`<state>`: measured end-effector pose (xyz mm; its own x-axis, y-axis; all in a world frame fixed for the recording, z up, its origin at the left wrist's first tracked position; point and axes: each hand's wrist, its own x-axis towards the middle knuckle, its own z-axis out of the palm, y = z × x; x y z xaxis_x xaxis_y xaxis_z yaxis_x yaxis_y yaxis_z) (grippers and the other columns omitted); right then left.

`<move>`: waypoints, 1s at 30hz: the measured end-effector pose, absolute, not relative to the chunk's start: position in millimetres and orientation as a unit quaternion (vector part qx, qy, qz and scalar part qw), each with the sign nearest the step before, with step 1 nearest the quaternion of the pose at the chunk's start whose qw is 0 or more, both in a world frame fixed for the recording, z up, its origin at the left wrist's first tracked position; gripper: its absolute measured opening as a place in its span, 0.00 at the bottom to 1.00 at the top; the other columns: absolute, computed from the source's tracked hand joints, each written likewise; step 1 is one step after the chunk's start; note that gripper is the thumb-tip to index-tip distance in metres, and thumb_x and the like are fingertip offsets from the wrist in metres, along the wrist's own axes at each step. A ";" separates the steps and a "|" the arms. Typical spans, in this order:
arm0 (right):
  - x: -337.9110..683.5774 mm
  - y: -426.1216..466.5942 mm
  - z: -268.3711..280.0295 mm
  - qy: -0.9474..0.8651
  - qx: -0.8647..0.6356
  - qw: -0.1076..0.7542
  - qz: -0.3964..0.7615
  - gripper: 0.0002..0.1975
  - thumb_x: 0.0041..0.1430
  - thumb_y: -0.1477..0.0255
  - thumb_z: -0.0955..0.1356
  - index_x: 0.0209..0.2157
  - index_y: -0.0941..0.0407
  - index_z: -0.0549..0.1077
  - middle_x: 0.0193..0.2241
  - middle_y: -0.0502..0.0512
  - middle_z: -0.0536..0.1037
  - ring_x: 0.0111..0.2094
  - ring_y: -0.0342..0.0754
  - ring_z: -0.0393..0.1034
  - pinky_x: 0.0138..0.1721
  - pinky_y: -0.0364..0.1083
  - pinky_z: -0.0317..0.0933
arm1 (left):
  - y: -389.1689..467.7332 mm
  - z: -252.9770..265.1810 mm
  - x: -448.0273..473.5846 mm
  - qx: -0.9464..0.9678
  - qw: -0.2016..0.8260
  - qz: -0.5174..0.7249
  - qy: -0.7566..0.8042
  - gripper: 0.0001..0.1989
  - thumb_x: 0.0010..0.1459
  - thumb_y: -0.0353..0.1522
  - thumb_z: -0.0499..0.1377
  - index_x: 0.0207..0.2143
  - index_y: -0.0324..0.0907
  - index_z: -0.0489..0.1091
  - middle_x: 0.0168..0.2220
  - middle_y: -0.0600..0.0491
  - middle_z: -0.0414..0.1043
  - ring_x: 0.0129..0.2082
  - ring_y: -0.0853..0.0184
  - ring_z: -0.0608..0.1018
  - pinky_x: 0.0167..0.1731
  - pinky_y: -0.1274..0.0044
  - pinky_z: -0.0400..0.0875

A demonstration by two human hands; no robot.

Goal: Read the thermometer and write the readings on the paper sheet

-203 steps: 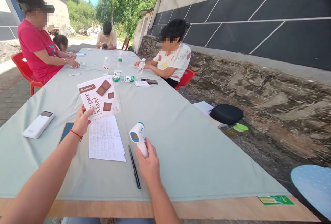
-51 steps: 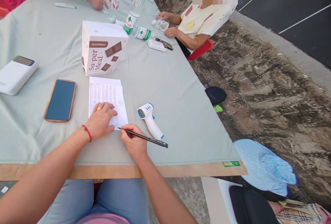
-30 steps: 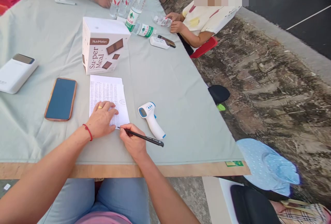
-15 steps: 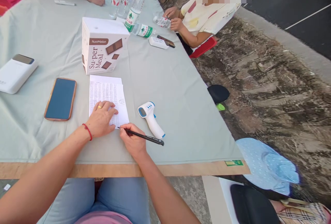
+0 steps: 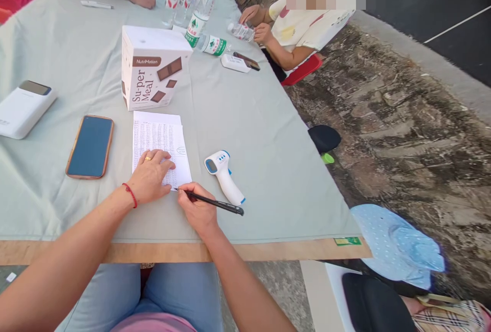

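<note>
My left hand [image 5: 150, 177] lies flat on the lower part of a printed sheet of paper [image 5: 158, 137], fingers spread. My right hand [image 5: 197, 210] grips a black pen [image 5: 215, 203] whose tip touches the sheet's bottom right corner. A white and blue forehead thermometer [image 5: 223, 176] lies on the cloth just right of the pen. A white "Su-per Meal" box [image 5: 152, 68] stands upright beyond the sheet.
A phone [image 5: 90, 146] and a white power bank [image 5: 23, 108] lie to the left on the grey-green tablecloth [image 5: 261, 132]. Water bottles [image 5: 199, 9] stand further back. Two other people sit at the table's far sides. A blue hat [image 5: 399, 247] and bags sit at my right.
Since 6.8 s ago I put down the box and the thermometer and took up the pen. Over the last second my hands have hardly moved.
</note>
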<state>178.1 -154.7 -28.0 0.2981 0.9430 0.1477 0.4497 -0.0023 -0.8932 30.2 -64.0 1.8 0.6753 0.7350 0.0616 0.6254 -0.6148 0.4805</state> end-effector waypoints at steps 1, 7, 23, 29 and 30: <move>178.0 -154.6 -28.1 -0.530 -0.656 0.469 0.264 0.05 0.51 0.70 0.65 0.24 0.54 0.72 0.18 0.46 0.71 0.20 0.42 0.63 0.25 0.43 0.60 | -63.8 1.2 30.0 0.890 0.212 0.129 0.382 0.18 0.48 0.29 0.61 0.44 0.42 0.70 0.53 0.44 0.64 0.57 0.53 0.64 0.60 0.55 0.54; 178.6 -155.2 -29.4 -0.531 -0.652 0.477 0.255 0.05 0.51 0.70 0.65 0.24 0.54 0.71 0.19 0.46 0.72 0.20 0.42 0.63 0.25 0.43 0.60 | -63.6 1.0 29.7 0.891 0.212 0.123 0.383 0.19 0.48 0.29 0.61 0.45 0.41 0.69 0.53 0.44 0.64 0.57 0.53 0.64 0.61 0.56 0.53; 179.3 -156.4 -33.2 -0.529 -0.656 0.476 0.253 0.05 0.52 0.70 0.66 0.25 0.55 0.72 0.18 0.45 0.71 0.20 0.41 0.62 0.24 0.42 0.59 | -63.8 -2.0 29.5 0.893 0.201 0.134 0.379 0.19 0.47 0.29 0.61 0.45 0.41 0.70 0.53 0.44 0.65 0.57 0.53 0.65 0.60 0.57 0.54; 178.9 -155.7 -32.1 -0.523 -0.653 0.484 0.255 0.05 0.51 0.71 0.66 0.24 0.55 0.72 0.18 0.45 0.71 0.20 0.41 0.62 0.24 0.42 0.58 | -63.0 -1.9 29.0 0.892 0.208 0.138 0.376 0.19 0.47 0.29 0.61 0.45 0.40 0.70 0.53 0.43 0.65 0.56 0.53 0.65 0.60 0.57 0.54; 178.8 -155.9 -32.2 -0.519 -0.654 0.488 0.256 0.05 0.50 0.71 0.66 0.24 0.55 0.72 0.18 0.45 0.71 0.20 0.41 0.62 0.24 0.42 0.58 | -62.7 -2.2 28.9 0.893 0.206 0.139 0.376 0.19 0.47 0.29 0.61 0.45 0.40 0.70 0.53 0.44 0.65 0.56 0.53 0.65 0.59 0.57 0.55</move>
